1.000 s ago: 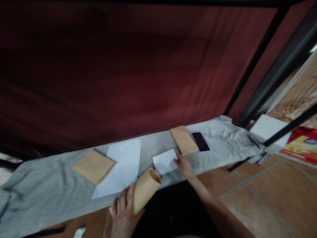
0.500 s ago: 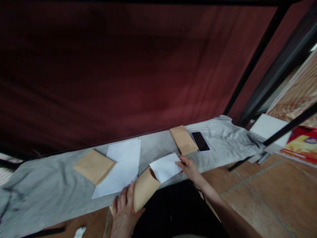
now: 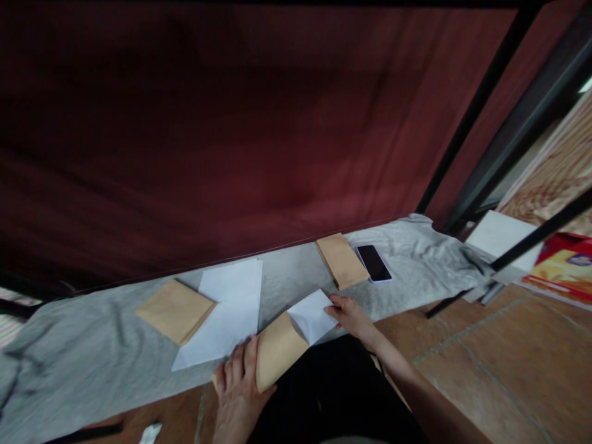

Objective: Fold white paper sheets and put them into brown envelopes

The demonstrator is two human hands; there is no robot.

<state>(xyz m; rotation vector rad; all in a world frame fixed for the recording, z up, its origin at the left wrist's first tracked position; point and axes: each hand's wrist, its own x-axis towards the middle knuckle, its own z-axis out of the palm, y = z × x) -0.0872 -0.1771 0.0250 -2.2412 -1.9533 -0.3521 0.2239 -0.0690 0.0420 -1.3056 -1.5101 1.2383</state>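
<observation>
My left hand [image 3: 240,385] lies over the lower left end of a brown paper envelope [image 3: 282,350], its fingers along the top and the thumb at the near edge. A white sheet of paper [image 3: 312,316] sticks out of the envelope's mouth, with its inner part hidden inside. The sheet's outer edge is pinched by my right hand [image 3: 350,314]. Left of the envelope, white paper sheets [image 3: 235,308] lie flat, partly under a stack of brown envelopes [image 3: 176,311].
Another stack of brown envelopes [image 3: 342,260] lies beside a dark-screened phone [image 3: 374,263] at the back right. Grey cloth [image 3: 92,345] covers the narrow bench, with a dark red surface [image 3: 277,154] behind it. A red and yellow package [image 3: 564,268] stands at far right.
The white sheet has slid deeper into the envelope, so less of it shows. My left hand and the envelope have shifted slightly right.
</observation>
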